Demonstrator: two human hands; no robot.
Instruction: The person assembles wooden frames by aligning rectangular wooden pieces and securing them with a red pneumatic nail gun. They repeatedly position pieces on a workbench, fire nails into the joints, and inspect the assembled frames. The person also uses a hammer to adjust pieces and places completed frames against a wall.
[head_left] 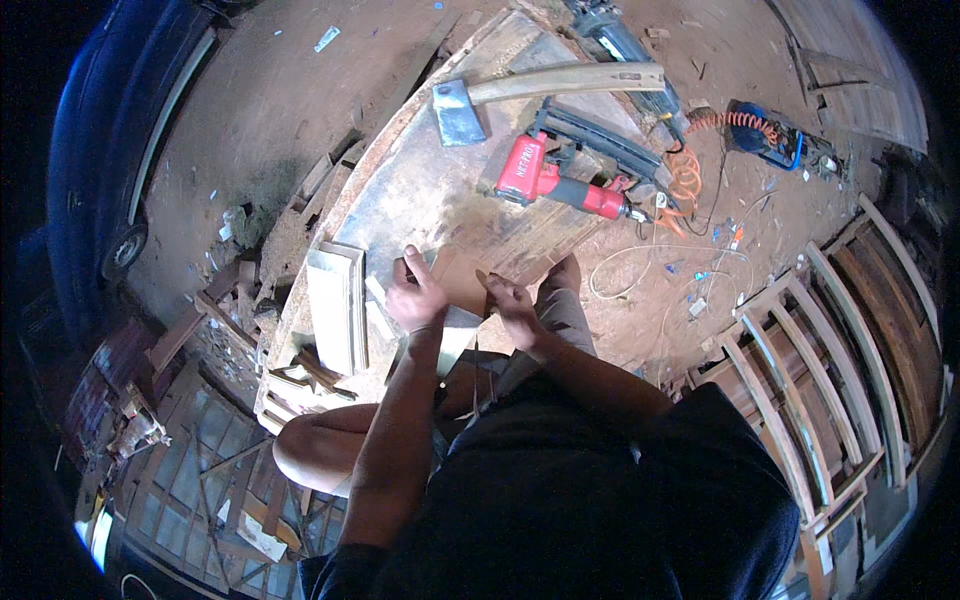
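A flat brown sheet [462, 278], possibly sandpaper or card, lies between my two hands above the wooden work surface. My right hand [514, 308] is closed at the sheet's right edge, with thumb and fingers pinched on it. Beside its left edge is my left hand [416, 296], fingers curled and thumb raised; whatever is inside them, if anything, is hidden. Just below the sheet shows a pale block-like piece [460, 330], partly covered by my hands and legs. Left of my left hand lies a stack of pale wooden strips [338, 308].
On the work surface [400, 200] ahead lie a hatchet [460, 110] and a red and black nail gun [560, 185]. An orange coiled hose [684, 175] runs off to the right. Curved wooden frames [810, 370] stand at right; scrap wood [330, 170] lines the left edge.
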